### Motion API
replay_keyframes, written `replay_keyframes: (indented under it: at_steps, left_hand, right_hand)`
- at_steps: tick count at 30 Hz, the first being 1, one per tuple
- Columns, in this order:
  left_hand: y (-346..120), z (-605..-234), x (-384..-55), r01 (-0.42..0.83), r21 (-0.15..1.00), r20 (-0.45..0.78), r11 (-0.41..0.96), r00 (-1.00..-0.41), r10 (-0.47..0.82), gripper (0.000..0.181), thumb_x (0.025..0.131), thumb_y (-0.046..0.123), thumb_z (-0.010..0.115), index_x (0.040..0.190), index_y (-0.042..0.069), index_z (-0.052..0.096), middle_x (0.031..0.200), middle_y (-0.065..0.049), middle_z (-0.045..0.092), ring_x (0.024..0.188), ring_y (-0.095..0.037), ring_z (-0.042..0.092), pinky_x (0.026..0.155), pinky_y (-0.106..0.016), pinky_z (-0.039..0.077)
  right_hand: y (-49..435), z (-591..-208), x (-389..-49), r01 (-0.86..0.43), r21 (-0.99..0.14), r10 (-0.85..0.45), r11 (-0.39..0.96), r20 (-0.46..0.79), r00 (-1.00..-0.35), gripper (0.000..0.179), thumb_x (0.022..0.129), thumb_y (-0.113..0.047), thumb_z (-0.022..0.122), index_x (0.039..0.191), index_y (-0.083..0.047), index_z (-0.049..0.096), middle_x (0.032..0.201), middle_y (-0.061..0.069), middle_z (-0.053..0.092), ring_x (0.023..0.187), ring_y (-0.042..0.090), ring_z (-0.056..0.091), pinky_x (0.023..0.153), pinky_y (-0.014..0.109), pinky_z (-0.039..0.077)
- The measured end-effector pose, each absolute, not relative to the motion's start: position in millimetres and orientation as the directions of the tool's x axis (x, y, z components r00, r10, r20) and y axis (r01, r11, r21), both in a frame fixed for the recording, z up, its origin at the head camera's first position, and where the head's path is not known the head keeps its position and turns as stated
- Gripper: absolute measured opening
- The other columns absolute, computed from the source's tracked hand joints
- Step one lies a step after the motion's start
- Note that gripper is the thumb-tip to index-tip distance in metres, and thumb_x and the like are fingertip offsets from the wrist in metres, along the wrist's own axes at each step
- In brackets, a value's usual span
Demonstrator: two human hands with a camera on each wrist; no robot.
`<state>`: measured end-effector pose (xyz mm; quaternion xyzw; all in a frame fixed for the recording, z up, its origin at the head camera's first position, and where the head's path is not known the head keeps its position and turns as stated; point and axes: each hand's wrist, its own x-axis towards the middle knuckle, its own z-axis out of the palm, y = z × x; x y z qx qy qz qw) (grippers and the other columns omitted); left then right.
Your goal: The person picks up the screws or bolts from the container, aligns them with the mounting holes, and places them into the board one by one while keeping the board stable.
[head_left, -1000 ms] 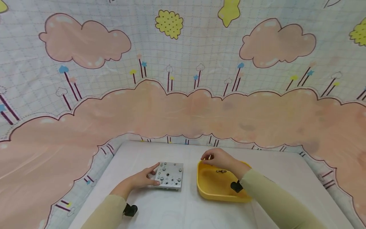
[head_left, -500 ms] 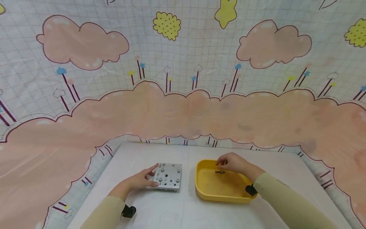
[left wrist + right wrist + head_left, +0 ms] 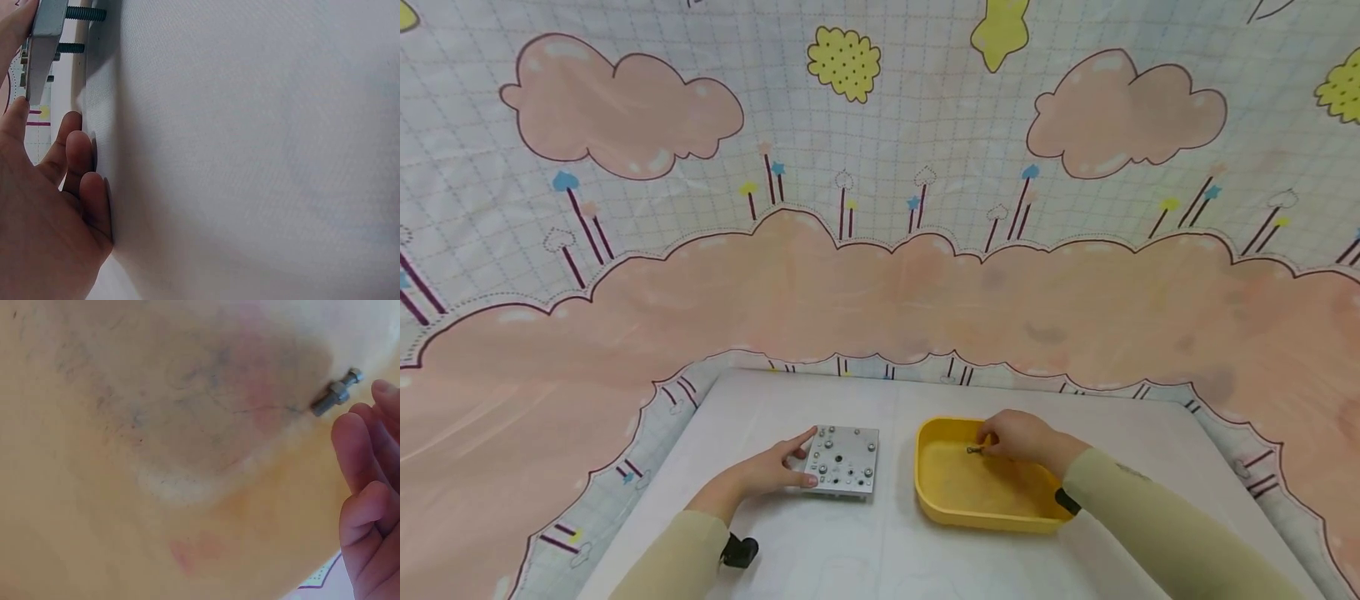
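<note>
At the left, a square silver metal plate [image 3: 844, 461] with several screws and holes on its top stands on screws that stick out below it. My left hand [image 3: 771, 467] grips its left side, thumb at the near corner and a finger at the far one; in the left wrist view the other fingers [image 3: 80, 153] lie loosely bent against the white table. My right hand [image 3: 1018, 435] is inside the yellow tray [image 3: 940, 512], beside a small dark bolt [image 3: 337, 392] with a nut on it. In the right wrist view its bent fingertips are close to the bolt, apparently not touching.
Both hands work over a white table [image 3: 820, 550]. A patterned cloth [image 3: 880, 300] hangs behind it and along its sides. The tray's raised rim surrounds the bolt, and a black wrist camera [image 3: 739, 551] sits by the left sleeve.
My right hand has moved from the tray's far-left rim to the right, then down to the bolt on the tray floor. The left hand and the plate have stayed put.
</note>
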<state>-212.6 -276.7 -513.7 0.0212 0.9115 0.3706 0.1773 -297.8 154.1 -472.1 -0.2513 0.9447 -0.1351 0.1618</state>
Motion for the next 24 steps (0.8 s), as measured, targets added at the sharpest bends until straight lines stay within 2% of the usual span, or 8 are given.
replay_keyframes:
  at_steps: [4,10,14,19,24]
  left_hand:
    - [-277,-513,-212,-0.097,0.686,-0.311,0.722,-0.935,0.17,0.098,0.078,0.042,0.083,0.158,0.028,0.028,0.134,-0.009,0.048,0.105,-0.024,0.047,0.093,-0.052,0.039]
    - [-276,-513,-213,-0.099,0.684,-0.314,0.722,-0.934,0.17,0.098,0.078,0.043,0.082,0.158,0.028,0.027,0.134,-0.008,0.048,0.104,-0.023,0.047,0.092,-0.05,0.039]
    - [-275,-512,-213,-0.101,0.685,-0.317,0.721,-0.933,0.171,0.098,0.079,0.042,0.082,0.158,0.029,0.027,0.135,-0.008,0.048,0.105,-0.024,0.047,0.092,-0.051,0.039]
    - [-275,-512,-213,-0.098,0.684,-0.317,0.722,-0.932,0.174,0.098,0.079,0.042,0.082,0.158,0.028,0.026,0.135,-0.008,0.047,0.106,-0.024,0.046,0.093,-0.051,0.039]
    - [-276,-512,-212,-0.099,0.683,-0.318,0.724,-0.932,0.173,0.098,0.079,0.042,0.082,0.158,0.028,0.026,0.135,-0.008,0.047,0.106,-0.024,0.046,0.093,-0.051,0.039]
  right_hand:
    - [153,-475,-300,-0.439,-0.302,-0.516,0.846,-0.256,-0.818,0.007,0.088,-0.016,0.076,0.095,-0.018,0.075,0.081,-0.006,0.059,0.075,0.016,0.053,0.069,0.031,0.049]
    - [152,-481,-304,-0.579,-0.177,-0.606,0.796,-0.202,-0.77,0.004,0.087,-0.013,0.075,0.09,-0.015,0.075,0.077,-0.008,0.06,0.072,0.016,0.051,0.077,0.036,0.049]
    - [153,-485,-306,-0.66,-0.121,-0.67,0.742,-0.151,-0.726,0.004,0.087,-0.01,0.074,0.088,-0.014,0.075,0.075,-0.008,0.059,0.069,0.015,0.049,0.077,0.037,0.05]
    - [150,-488,-306,-0.691,-0.124,-0.702,0.712,-0.135,-0.699,0.006,0.089,-0.015,0.073,0.084,-0.013,0.074,0.071,-0.008,0.055,0.065,0.014,0.046,0.071,0.034,0.048]
    - [147,-488,-306,-0.669,-0.138,-0.683,0.73,-0.179,-0.709,0.007,0.089,-0.015,0.074,0.083,-0.014,0.072,0.07,-0.008,0.053,0.066,0.014,0.046,0.071,0.033,0.047]
